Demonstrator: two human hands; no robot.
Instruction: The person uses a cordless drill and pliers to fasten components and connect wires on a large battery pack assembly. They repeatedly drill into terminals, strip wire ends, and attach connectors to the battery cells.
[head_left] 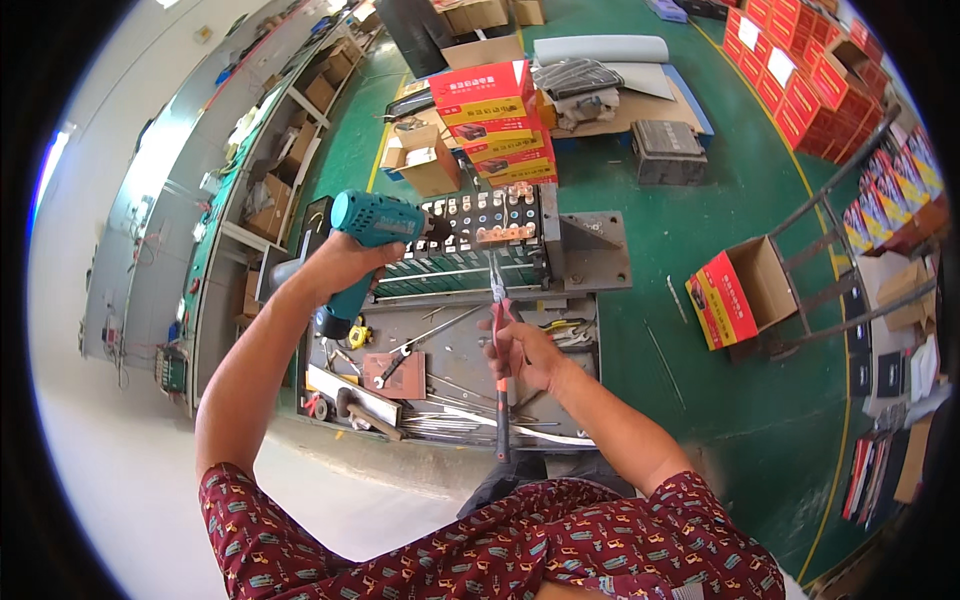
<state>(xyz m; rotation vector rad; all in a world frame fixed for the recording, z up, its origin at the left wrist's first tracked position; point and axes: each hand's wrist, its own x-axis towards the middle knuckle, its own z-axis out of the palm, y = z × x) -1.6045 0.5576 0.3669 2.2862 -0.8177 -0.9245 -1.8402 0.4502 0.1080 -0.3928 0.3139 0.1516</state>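
Observation:
My left hand [343, 264] is wrapped round the grip of a teal cordless drill [372, 214]. The drill's chuck points right, over the top of a long battery pack [470, 262] with rows of round terminals. In my right hand [527, 355] are pliers with red handles [498, 312], their jaws pointing away from me toward the near side of the pack. Copper-coloured strips [506, 235] lie across terminals at the pack's right end. Whether the drill's tip touches a terminal I cannot tell. Below my right hand runs an orange and black tool handle [503, 425].
The pack stands on a metal cart [460, 335] strewn with a wrench [392, 368], a hammer [360, 410], a yellow tape measure [358, 332] and several thin rods. Red and yellow boxes [495, 125] are stacked behind it. An opened carton [735, 297] sits right; a workbench [245, 150] runs along the left.

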